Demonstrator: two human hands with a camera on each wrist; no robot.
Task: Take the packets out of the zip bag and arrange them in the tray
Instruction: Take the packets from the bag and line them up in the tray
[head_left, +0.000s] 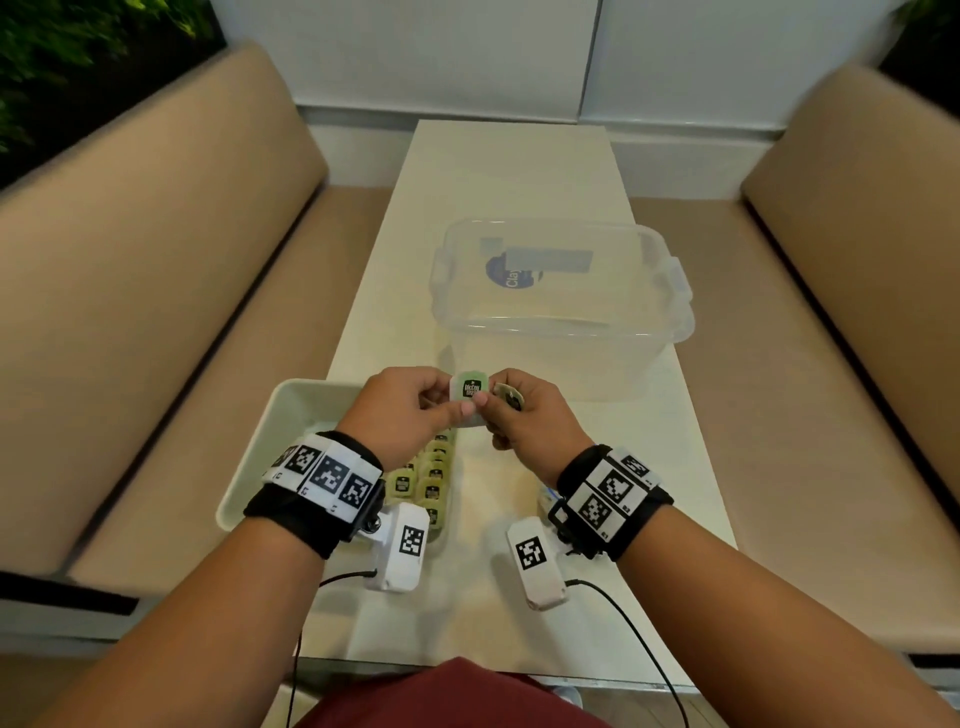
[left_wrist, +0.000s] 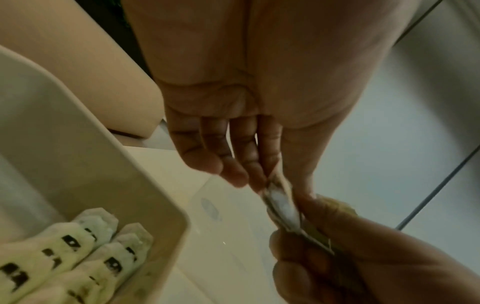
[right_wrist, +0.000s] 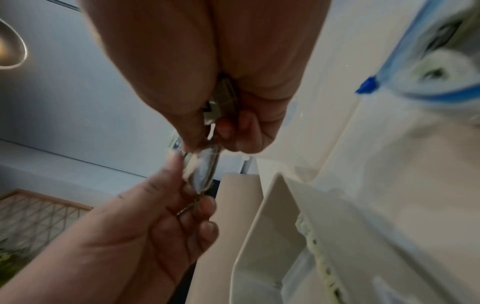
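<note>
- Pinching one packet between thumb and fingers, the left hand takes it above the table; the right hand clamps further packets.
- Progress: several packets lie in rows in the tray; the zip bag, near the right wrist, apparently holds more.
- Label: blurred, possibly "McCoy".

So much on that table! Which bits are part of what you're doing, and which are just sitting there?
In use:
- left hand and right hand, both pinching a packet
- tray with packets in rows
- zip bag, near the right wrist

Just there:
- clear box
- table
- benches
</note>
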